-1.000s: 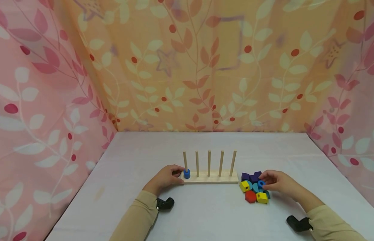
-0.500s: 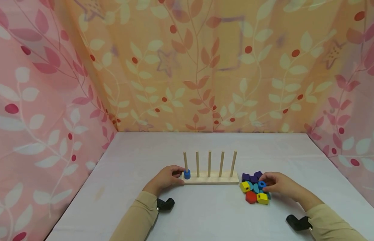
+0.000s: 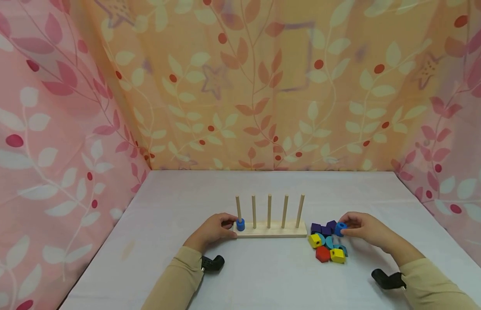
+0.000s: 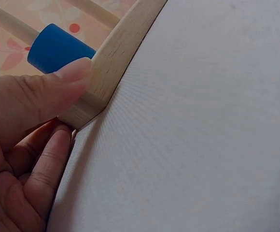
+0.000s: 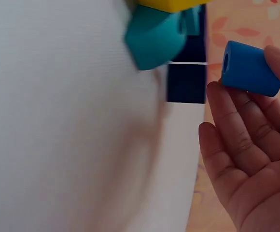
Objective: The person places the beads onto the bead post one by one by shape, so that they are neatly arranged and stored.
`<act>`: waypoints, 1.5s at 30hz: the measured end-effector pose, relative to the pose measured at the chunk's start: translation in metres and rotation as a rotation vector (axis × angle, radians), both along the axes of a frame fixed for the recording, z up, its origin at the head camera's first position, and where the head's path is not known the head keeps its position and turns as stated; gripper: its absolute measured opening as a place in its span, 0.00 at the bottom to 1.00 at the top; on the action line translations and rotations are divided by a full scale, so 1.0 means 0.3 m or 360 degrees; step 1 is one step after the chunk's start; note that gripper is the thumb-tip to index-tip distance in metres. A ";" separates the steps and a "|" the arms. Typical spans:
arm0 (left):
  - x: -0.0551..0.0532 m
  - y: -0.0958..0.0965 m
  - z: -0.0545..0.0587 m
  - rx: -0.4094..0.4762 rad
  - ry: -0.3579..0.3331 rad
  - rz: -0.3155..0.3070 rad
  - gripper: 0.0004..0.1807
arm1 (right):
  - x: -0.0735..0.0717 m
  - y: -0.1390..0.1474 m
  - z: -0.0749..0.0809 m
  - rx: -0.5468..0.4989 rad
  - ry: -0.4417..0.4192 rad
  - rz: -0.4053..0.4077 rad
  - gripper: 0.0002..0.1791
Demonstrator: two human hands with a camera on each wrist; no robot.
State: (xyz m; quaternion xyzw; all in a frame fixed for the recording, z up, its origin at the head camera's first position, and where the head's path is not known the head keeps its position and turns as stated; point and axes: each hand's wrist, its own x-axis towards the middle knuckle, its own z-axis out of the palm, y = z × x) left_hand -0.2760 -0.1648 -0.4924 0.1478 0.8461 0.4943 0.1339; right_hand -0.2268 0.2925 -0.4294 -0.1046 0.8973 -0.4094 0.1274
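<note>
My left hand (image 3: 211, 228) grips the left end of a wooden peg stand (image 3: 271, 233), which has several upright pegs. A blue cylinder bead (image 3: 240, 225) sits at the foot of the leftmost peg. In the left wrist view, the thumb (image 4: 75, 72) presses the base's near side close to that bead. On the right, my right hand (image 3: 366, 230) pinches a second blue cylinder bead (image 5: 251, 68) between thumb and fingers, above the pile's edge. One end of this bead shows its hole in the right wrist view.
Right of the stand lies a pile of beads: purple cubes (image 3: 316, 228), yellow blocks (image 3: 337, 255), teal pieces (image 3: 329, 242) and a red hexagon (image 3: 323, 254). A white cloth (image 3: 271, 275) covers the table. Patterned curtains (image 3: 224, 129) enclose its back and sides.
My right hand has lifted the blue cylinder bead from the pile, moving slightly up and right, and the bead has tilted. My left hand and the stand stay in place.
</note>
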 end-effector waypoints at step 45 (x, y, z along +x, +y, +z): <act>0.004 0.006 0.012 -0.0034 0.0017 -0.0002 0.27 | -0.167 -0.397 0.377 -0.0618 0.0392 0.0251 0.18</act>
